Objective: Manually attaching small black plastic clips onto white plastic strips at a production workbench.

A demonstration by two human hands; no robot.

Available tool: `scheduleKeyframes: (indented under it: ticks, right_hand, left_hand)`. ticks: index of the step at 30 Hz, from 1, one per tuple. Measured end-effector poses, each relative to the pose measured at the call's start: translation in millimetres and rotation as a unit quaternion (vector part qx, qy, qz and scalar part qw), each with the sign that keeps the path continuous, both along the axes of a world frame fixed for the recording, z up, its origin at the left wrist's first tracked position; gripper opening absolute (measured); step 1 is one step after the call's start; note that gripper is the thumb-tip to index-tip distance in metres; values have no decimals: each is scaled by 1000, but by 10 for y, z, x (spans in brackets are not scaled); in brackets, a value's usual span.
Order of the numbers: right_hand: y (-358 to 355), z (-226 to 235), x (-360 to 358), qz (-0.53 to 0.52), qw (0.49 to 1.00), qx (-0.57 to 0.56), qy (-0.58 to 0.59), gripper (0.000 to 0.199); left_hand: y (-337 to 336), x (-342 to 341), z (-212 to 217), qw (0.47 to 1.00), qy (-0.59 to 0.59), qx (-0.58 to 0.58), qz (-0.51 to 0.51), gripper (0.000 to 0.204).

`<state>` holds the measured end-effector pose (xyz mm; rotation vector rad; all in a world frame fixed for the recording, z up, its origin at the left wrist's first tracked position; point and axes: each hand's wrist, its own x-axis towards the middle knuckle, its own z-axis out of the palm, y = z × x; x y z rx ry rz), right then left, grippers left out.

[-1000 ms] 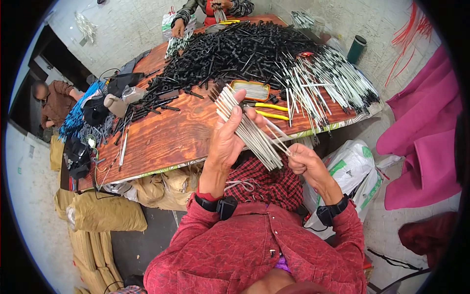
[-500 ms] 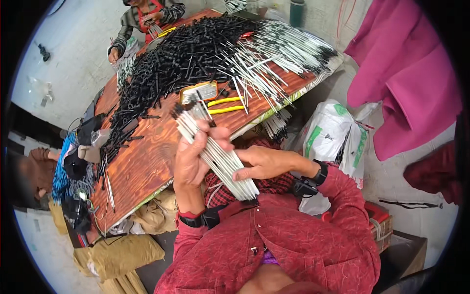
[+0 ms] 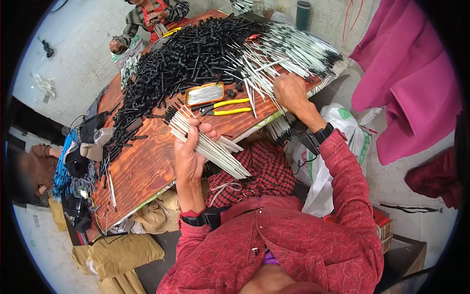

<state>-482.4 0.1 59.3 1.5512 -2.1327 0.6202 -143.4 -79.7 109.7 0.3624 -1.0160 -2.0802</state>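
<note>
In the head view, your left hand [image 3: 185,159] was closed around a bundle of white sticks [image 3: 218,159], its thumb pressed down along the top of them. The bundle slanted in front of you by the near edge of the wooden table [image 3: 132,183], black tips to the upper left and white ends over the checked cloth [image 3: 271,166]. Your right hand [image 3: 292,91] was at the loose pile of white sticks [image 3: 301,46] on the table's right side; its fingertips were hidden, so I could not tell whether they pinched anything. Beyond the bundle lay yellow-handled pliers [image 3: 233,102], just beside an orange-rimmed tray [image 3: 186,97] of thin rods. A heap of black pieces [image 3: 181,56] spread behind the tray, and on the far side another person [image 3: 147,17] held some sticks
</note>
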Motion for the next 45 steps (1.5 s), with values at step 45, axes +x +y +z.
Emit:
scheduleKeyframes:
  ticks: [45]
  right_hand:
    - [501,148,974,265,725,78,-631,15]
  left_hand:
    - [-74,-233,-130,994,23,-1,111,34]
